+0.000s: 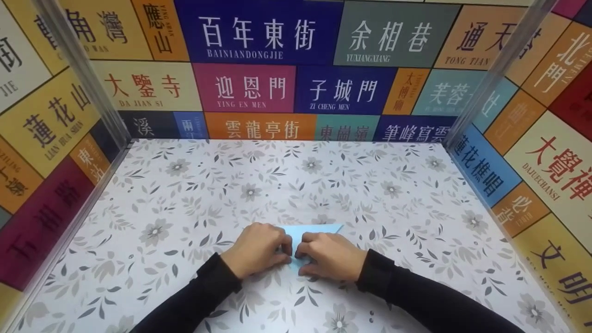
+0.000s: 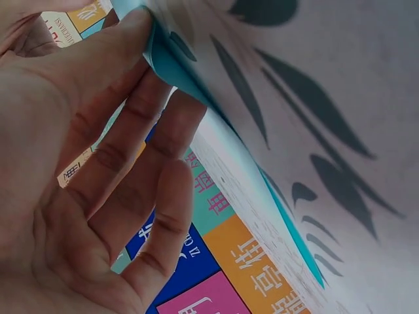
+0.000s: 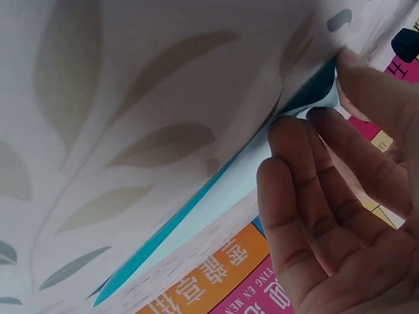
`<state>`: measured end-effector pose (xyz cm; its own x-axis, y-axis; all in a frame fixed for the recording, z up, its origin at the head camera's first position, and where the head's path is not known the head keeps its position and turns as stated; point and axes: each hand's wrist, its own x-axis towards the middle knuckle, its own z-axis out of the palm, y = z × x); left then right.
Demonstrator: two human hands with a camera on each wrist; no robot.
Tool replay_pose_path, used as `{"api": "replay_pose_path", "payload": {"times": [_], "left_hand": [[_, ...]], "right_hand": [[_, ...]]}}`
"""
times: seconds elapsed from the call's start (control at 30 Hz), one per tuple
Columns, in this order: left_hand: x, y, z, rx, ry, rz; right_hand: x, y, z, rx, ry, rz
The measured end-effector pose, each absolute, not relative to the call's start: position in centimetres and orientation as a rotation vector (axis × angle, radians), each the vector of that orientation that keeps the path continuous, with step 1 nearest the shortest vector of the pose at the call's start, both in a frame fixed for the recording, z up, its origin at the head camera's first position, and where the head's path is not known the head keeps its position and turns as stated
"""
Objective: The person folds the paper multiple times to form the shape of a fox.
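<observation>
A light blue sheet of paper (image 1: 319, 228) lies on the table in front of the person, its far edge straight and its far right corner pointed. My left hand (image 1: 258, 249) covers the left part of the sheet and pinches its near part. Close beside it, my right hand (image 1: 332, 256) pinches the near part from the right. In the left wrist view, the thumb presses the lifted paper edge (image 2: 180, 77) against the fingers behind it. The right wrist view has the paper (image 3: 317, 90) raised and bent between thumb and index finger. Much of the sheet is hidden under both hands.
The table (image 1: 286, 185) wears a white cover printed with grey flowers and leaves. Panels with coloured sign blocks (image 1: 256, 30) stand along the back and both sides. Clear strips (image 1: 85, 69) run up the back corners.
</observation>
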<state>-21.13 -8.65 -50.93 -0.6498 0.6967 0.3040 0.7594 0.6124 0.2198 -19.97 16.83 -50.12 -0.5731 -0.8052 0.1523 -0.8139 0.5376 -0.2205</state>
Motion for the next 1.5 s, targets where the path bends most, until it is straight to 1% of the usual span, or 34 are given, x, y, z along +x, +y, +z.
{"api": "replay_pose_path", "payload": {"times": [0.37, 0.4, 0.43, 0.47, 0.63, 0.67, 0.7, 0.93, 1.03, 1.23, 1.5], "left_hand": [[-21.4, -8.9, -50.8, -1.177, -2.721, -0.483], [-21.4, -8.9, -50.7, -1.179, -2.729, -0.486], [-21.3, -8.9, -50.6, -1.182, -2.738, -0.492], [-21.3, -9.0, -50.6, -1.187, -2.746, -0.498], [-21.2, -9.3, -50.1, -1.234, -2.773, -0.523], [-21.2, -9.4, -50.0, -1.246, -2.776, -0.521], [-21.2, -9.4, -49.8, -1.257, -2.779, -0.519], [-21.2, -9.4, -49.6, -1.285, -2.761, -0.509], [-21.2, -9.3, -49.6, -1.260, -2.749, -0.501], [-21.2, -9.0, -49.9, -1.190, -2.758, -0.543], [-21.9, -9.0, -49.7, -1.186, -2.766, -0.622]], "right_hand": [[-20.1, 17.2, -50.1, 1.450, -2.696, 0.432], [-20.2, 17.3, -50.2, 1.466, -2.675, 0.453], [-20.9, 17.6, -51.5, 1.500, -2.637, 0.470], [-21.0, 17.8, -51.6, 1.515, -2.630, 0.484], [-21.1, 18.0, -51.0, 1.549, -2.671, 0.499], [-20.5, 17.7, -49.7, 1.526, -2.713, 0.496], [-20.5, 17.7, -49.5, 1.526, -2.722, 0.501], [-20.9, 17.8, -49.6, 1.538, -2.701, 0.548], [-21.0, 17.7, -49.5, 1.498, -2.708, 0.555], [-21.4, 17.5, -49.3, 1.335, -2.746, 0.551], [-22.2, 17.1, -49.1, 1.209, -2.830, 0.532]]}}
